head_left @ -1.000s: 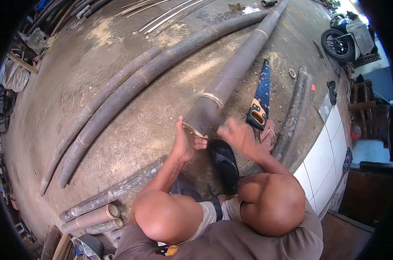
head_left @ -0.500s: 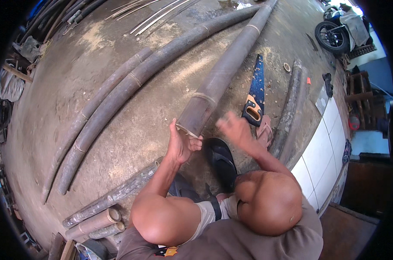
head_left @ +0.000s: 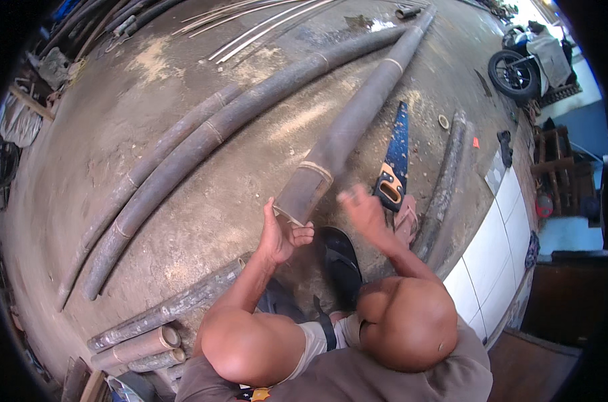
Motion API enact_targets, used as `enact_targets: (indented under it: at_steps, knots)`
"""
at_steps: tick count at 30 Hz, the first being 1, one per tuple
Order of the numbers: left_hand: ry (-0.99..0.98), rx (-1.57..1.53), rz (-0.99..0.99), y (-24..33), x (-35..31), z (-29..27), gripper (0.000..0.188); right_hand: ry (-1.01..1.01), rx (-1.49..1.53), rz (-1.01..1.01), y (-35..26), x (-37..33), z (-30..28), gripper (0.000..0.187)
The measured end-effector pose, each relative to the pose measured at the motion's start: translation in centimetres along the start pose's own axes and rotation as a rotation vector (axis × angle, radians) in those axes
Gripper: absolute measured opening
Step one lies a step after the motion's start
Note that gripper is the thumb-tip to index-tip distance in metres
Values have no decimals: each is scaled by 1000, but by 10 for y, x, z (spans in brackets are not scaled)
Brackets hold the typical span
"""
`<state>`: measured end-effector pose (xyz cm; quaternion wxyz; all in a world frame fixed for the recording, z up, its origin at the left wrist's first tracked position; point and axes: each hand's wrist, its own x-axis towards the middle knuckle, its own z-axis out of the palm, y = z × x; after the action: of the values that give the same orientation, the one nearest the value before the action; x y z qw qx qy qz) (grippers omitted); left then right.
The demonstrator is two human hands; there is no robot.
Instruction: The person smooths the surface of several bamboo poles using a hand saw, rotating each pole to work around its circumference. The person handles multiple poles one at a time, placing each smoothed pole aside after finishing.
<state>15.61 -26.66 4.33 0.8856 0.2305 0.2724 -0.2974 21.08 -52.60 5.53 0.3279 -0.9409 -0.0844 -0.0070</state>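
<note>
A long brown bamboo pole [head_left: 344,130] slants away from me, its cut near end raised at my feet. My left hand [head_left: 284,238] is closed around the lower edge of that end, thumb up along its left side and fingers underneath. A pale line runs along the right side of the end section, below the ringed node. Just right of the pole, my right hand [head_left: 364,213] is raised with bent fingers, smeared by motion; whether anything is in it does not show. Beside it on the ground lies a handsaw [head_left: 393,167] with a blue blade and an orange-black handle.
Two curved bamboo poles [head_left: 157,184] lie to the left. Short bamboo pieces [head_left: 143,348] are stacked at lower left, and weathered poles [head_left: 444,181] lie right of the saw, near white tiles [head_left: 481,275]. A pink sandal [head_left: 406,218] touches the saw handle. A motorcycle wheel [head_left: 513,75] stands far right.
The view has shifted slightly, so the ground things sit a little lower. My left hand keeps its hold on the bamboo pole; my right hand stays raised beside it, still blurred.
</note>
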Motion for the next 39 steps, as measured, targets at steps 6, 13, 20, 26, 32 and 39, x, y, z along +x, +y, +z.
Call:
enact_targets:
  at_steps: [6, 13, 20, 26, 32, 39]
  knots:
    - [257, 257, 134, 16, -6, -16, 87, 50, 834, 737, 27, 24, -40, 47]
    - [431, 492, 465, 20, 23, -103, 59, -68, 839, 903, 37, -3, -10, 51]
    - [765, 363, 789, 66, 3, -144, 54, -38, 798, 971, 62, -3, -13, 53]
    - [1308, 658, 890, 98, -38, -184, 69, -71, 677, 988, 68, -4, -7, 52]
    - [1624, 1513, 1550, 158, -129, -97, 75, -101, 626, 911, 88, 9, 1, 47]
    - [1533, 1773, 871, 242, -132, -188, 85, -267, 438, 624, 78, 14, 38, 35]
